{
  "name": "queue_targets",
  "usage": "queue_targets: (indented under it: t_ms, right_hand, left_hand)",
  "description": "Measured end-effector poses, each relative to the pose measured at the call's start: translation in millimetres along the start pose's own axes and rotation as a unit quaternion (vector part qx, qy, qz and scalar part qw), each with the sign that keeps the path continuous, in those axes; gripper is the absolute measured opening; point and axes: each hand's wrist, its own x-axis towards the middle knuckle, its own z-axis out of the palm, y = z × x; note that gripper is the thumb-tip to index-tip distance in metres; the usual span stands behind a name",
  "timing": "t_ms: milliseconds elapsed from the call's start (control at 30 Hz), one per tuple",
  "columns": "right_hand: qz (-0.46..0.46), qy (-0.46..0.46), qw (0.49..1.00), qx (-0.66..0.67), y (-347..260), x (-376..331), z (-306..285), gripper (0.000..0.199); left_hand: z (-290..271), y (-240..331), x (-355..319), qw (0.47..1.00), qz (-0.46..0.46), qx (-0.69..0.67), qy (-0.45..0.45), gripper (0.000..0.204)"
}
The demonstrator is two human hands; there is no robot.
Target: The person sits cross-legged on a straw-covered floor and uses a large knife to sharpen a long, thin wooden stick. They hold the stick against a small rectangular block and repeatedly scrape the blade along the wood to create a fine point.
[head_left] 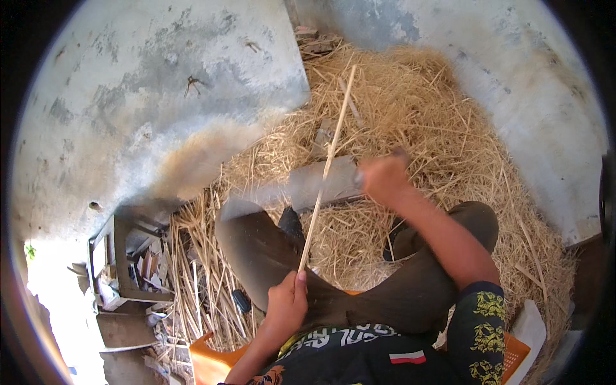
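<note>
My left hand (287,302) is closed around the lower end of a long, pale bamboo stick (333,144), which slants up and away from me. My right hand (383,179), smeared by motion, grips the dark handle of a large machete (260,197). Its grey blade reaches left across my lap, behind or against the middle of the stick; whether they touch I cannot tell. A flat grey block (326,181) lies beyond my knees, partly overlapped by the blurred blade and crossed by the stick.
Straw-like shavings (410,96) heap up ahead against the worn walls (160,77). To my left lie several long sticks (199,276) and a wooden frame (115,263) with scraps inside. My legs are folded on either side, and part of an orange plastic seat (215,356) shows under me.
</note>
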Motion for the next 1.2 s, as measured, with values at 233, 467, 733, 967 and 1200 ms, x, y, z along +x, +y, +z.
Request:
queue_targets:
  t_ms: [233,467,733,967,1200]
  right_hand:
    - [0.065,0.006,0.998,-0.003,-11,0,-5,0.013]
    - [0.447,0.002,0.892,0.072,102,23,-48,0.025]
    - [0.291,0.063,0.947,0.121,21,10,-76,0.018]
    - [0.370,0.044,0.828,0.418,57,9,-60,0.028]
    - [0.268,0.073,0.495,0.824,41,3,-102,0.048]
  left_hand:
    - [11,0,-14,1.000,0.009,-0.007,-0.009,0.038]
    - [0,-9,-39,0.998,0.022,0.024,-0.055,0.028]
    - [-10,-7,-21,0.998,0.026,0.041,0.028,0.022]
    - [-14,-5,-21,0.998,0.037,0.029,0.048,0.033]
    - [-5,-27,-43,0.998,0.035,0.002,-0.049,0.029]
